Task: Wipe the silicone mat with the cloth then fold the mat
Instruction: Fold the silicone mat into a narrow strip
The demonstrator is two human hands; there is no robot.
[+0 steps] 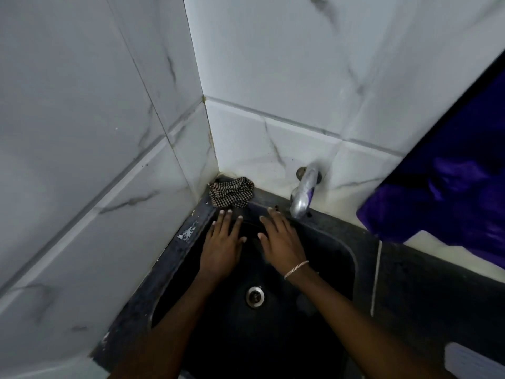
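Observation:
A crumpled black-and-white checked cloth [231, 196] lies in the back left corner of the sink rim, against the tiled walls. My left hand [222, 246] and my right hand [281, 240] are stretched out flat over the dark sink basin [341, 258], palms down, fingers apart, holding nothing. The fingertips of my left hand are just in front of the cloth without touching it. A large purple sheet [448, 192], possibly the silicone mat, leans against the wall at the right, partly cut off by the frame edge.
A metal tap [303, 192] sticks out of the back wall just right of my right hand. The drain [255, 296] sits in the middle of the basin. White marble-look tiles close the left and back sides. A pale ribbed object [472, 361] lies at the bottom right.

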